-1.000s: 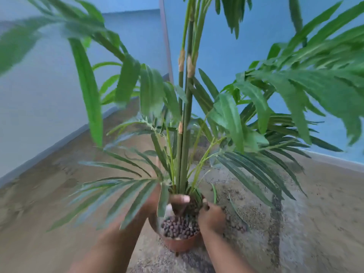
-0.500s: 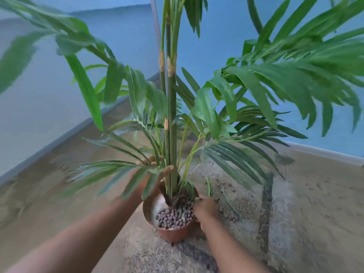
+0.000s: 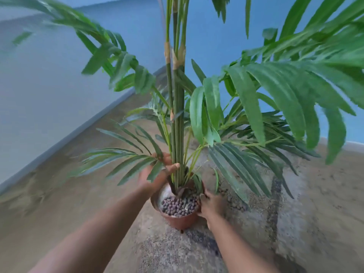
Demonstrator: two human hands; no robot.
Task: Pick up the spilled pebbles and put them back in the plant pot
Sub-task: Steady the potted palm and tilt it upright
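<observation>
A small terracotta plant pot (image 3: 181,220) stands on the floor, filled with dark round pebbles (image 3: 180,205). A tall green palm-like plant rises from it on straight stems (image 3: 178,134). My left hand (image 3: 157,175) reaches through the lower leaves and wraps its thumb and fingers around the stems just above the pot rim. My right hand (image 3: 211,204) is pressed against the pot's right side, fingers on the rim. A few loose pebbles (image 3: 233,202) lie on the floor right of the pot, partly hidden by leaves.
The floor is rough speckled concrete (image 3: 177,253). A pale wall (image 3: 39,95) runs along the left and a blue wall (image 3: 216,46) stands behind. Long drooping leaves (image 3: 295,95) spread widely to the right and over the pot.
My left hand rose from the pot rim to the stems. The view shifted and the plant looks more upright. My right hand stays against the pot's right side.
</observation>
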